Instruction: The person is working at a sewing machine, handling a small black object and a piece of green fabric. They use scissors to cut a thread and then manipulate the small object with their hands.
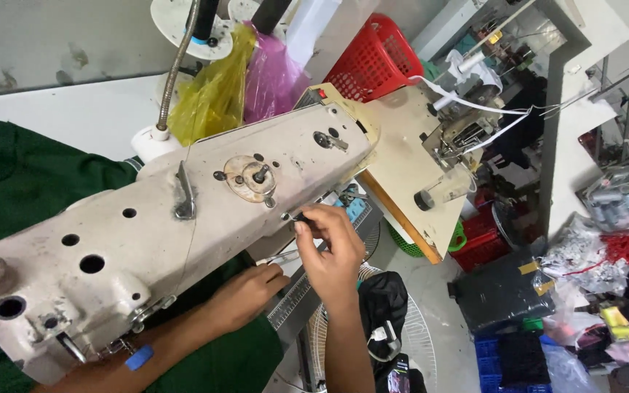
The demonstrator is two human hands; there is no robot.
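Small dark tool [304,217] pinched at the side of a worn cream sewing machine [147,247], just below the round tension dial [250,178] on its top face. Right hand [333,251] closed around that tool, fingertips bunched against the machine body. Left hand [245,291] lower down, tucked under the machine arm, fingers curled toward a thin metal part [284,256] near the needle area (whether gripped or only touched cannot be told). Green cloth [16,182] spread beneath and behind the machine, also showing under the left forearm. Bendable lamp neck [176,69] rising from a white base at the machine's far side. Yellow bag [216,91] and pink bag [271,76] just behind, beside a red basket [373,58]. Second table [402,167] farther right with another small machine [464,131] and white tape trailing off it. White fan guard [416,335] on the floor below the hands, with dark bundles and boxes further right.
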